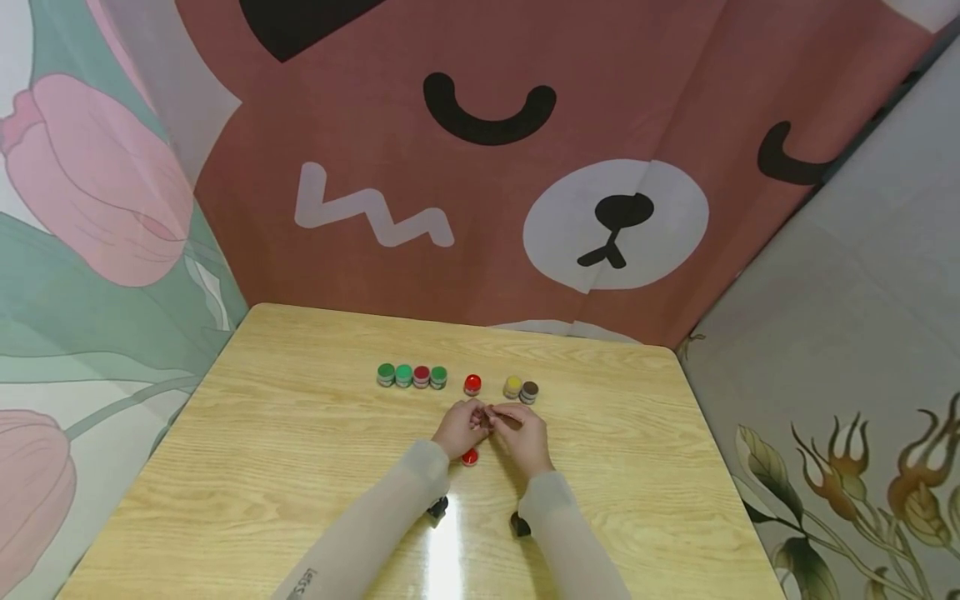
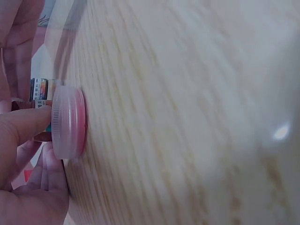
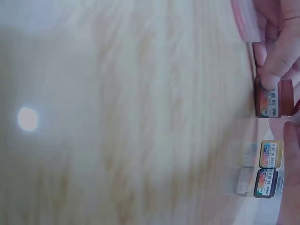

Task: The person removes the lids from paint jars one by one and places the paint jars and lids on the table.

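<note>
A small, round, brown-red jar with a paper label point(image 3: 268, 108) sits between the left hand's point(image 1: 459, 428) fingers and thumb, held tight. The right hand's point(image 1: 528, 435) fingertips meet at its top; I can't tell what they pinch. Near the left hand lies a round, clear-and-red plastic lid point(image 2: 69, 123).

head: high, facing forward and down, tabletop point(image 1: 300, 467) distant | left wrist: low, along tabletop, sideways, fingers point(image 2: 23, 125) close | right wrist: likewise low, mirrored, close | all share fingers, tabletop
</note>
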Demonstrator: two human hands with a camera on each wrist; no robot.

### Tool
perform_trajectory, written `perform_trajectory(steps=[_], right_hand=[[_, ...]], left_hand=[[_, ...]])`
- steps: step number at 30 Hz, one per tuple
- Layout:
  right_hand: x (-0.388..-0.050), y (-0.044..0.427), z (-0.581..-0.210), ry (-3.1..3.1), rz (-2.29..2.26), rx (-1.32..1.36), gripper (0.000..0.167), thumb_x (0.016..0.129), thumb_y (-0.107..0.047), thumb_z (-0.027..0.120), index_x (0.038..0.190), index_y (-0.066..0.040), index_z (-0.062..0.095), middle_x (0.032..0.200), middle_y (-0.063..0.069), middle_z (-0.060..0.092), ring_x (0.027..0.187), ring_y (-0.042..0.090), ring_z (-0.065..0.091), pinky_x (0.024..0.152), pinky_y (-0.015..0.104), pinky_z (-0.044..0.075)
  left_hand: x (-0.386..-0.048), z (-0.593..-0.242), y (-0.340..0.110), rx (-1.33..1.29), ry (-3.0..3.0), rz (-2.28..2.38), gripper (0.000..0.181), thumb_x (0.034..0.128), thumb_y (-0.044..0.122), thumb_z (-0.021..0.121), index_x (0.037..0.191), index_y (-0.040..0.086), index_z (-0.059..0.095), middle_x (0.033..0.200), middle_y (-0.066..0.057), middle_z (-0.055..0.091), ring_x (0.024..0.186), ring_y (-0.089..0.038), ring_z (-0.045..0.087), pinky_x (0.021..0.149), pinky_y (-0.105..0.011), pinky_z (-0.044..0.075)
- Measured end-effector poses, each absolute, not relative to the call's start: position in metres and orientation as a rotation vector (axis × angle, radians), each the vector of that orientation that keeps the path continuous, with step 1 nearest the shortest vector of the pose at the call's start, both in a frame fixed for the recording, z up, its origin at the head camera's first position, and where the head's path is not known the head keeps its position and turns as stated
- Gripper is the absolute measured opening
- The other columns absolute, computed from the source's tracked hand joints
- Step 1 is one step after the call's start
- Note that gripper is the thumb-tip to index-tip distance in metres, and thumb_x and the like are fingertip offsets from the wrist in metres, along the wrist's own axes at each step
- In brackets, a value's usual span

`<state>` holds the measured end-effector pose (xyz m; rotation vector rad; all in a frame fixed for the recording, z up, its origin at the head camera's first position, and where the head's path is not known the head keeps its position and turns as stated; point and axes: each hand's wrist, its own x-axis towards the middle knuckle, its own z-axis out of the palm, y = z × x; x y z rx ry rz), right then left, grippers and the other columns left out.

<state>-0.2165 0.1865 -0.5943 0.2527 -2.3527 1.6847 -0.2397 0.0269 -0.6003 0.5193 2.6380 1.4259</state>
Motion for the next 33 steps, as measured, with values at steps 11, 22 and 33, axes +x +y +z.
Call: perform_trajectory(steps=[11,22,33], right_hand=[[-0.214,0.197,-0.589,-2.222,1.928,-0.179,0.021,0.094,-0.002,0.071,0.113,0.007,0.072,0.11,0.019,0.073,0.091,0.015,0.07,0.079,0.024,0.059],[-0.192,0.213,-0.581,-2.295,2.226,-0.274,0.023,0.096,0.006,0.063,0.116,0.018,0.063,0.101,0.021,0.071,0.082,0.015,0.071,0.075,0.027,0.062],[-0.176,0.215,-0.583,-2.665,2.114,0.04,0.016,0.096,0.004,0.064,0.107,0.014,0.069,0.099,0.02,0.073,0.077,0.016,0.071,0.07,0.03,0.062]], left_hand=[[-0.241,-0.597,0.038,0.457,2.667,1.349,0.029,0.0883,0.007,0.077,0.111,0.001,0.061,0.103,-0.013,0.059,0.094,-0.026,0.062,0.085,-0.039,0.056],[-0.245,-0.596,0.045,0.359,2.745,1.313,0.029,0.0912,0.008,0.074,0.114,-0.001,0.059,0.108,-0.018,0.059,0.1,-0.032,0.062,0.09,-0.046,0.055],[-0.247,-0.588,0.05,0.191,2.791,1.29,0.032,0.0938,0.011,0.073,0.118,-0.004,0.058,0.107,-0.018,0.057,0.097,-0.032,0.062,0.089,-0.047,0.055]])
